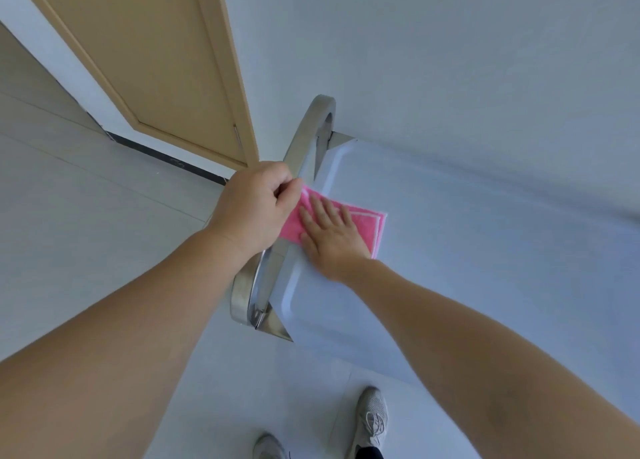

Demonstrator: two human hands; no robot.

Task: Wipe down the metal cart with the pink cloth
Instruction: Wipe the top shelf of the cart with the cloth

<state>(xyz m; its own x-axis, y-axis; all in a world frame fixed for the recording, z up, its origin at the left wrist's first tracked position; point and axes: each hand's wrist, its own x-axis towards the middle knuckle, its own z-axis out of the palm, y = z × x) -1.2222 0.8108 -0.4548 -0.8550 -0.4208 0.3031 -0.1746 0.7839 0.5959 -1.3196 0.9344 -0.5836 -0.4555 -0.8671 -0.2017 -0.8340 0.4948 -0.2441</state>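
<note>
The cart stands against a white wall, its flat top filling the right half of the view. A curved metal handle runs along the cart's left end, from the far corner to the near corner.

The pink cloth, folded into a rectangle, lies flat on the cart top at its left edge, just beside the handle.

Left hand: fingers curled shut around the handle at mid-length. The hand covers the left part of the cloth from view.

Right hand: palm down on the cloth, fingers extended, slightly spread, and pointing toward the far left. The hand presses the cloth flat; it does not clamp it.

A tan door is set in the far left wall above a pale tiled floor. Two grey shoes stand on the floor at the near edge.
</note>
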